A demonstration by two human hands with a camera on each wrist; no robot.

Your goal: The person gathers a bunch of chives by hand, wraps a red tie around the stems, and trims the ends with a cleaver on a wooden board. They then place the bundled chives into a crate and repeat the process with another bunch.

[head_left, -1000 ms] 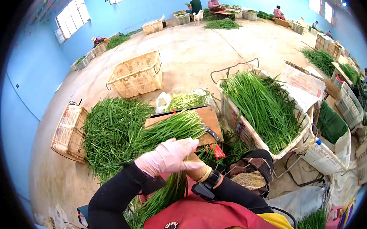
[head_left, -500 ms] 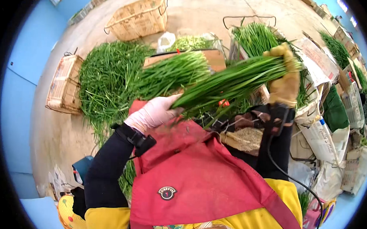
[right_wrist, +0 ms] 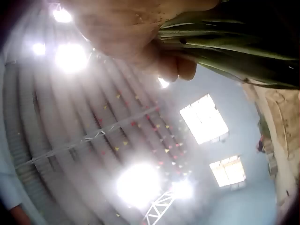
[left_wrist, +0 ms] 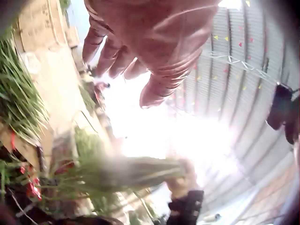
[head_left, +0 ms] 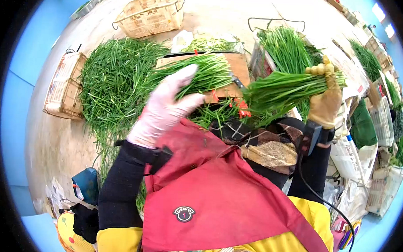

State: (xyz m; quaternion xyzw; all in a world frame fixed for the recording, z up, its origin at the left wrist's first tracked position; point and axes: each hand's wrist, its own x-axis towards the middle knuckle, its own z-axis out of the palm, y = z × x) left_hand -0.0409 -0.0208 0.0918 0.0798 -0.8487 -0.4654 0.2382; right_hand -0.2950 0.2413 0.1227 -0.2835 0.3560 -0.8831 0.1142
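My right hand (head_left: 325, 99), in a tan glove, grips a thick bundle of green chives (head_left: 287, 87) and holds it out over the crate on the right; the right wrist view shows the fingers (right_wrist: 140, 42) curled round the stalks (right_wrist: 234, 42). My left hand (head_left: 166, 105), in a pink glove, hovers with straight fingers and holds nothing, just in front of a second chive bunch (head_left: 199, 72) lying on a wooden board (head_left: 239, 67). In the left wrist view the pink fingers (left_wrist: 140, 51) are spread, with the raised bundle (left_wrist: 122, 171) blurred below.
A big loose pile of chives (head_left: 114, 78) lies on the concrete floor to the left, beside a woven basket (head_left: 63, 85). A crate of chives (head_left: 280, 44) stands at the right. Another empty basket (head_left: 147, 13) sits further off. Red ties (head_left: 242, 107) lie below the board.
My right hand carried the bundle further right toward the crate. My left hand let go of the bundle's tips, lifted and opened. A second ago both hands held a bunch at my lap.
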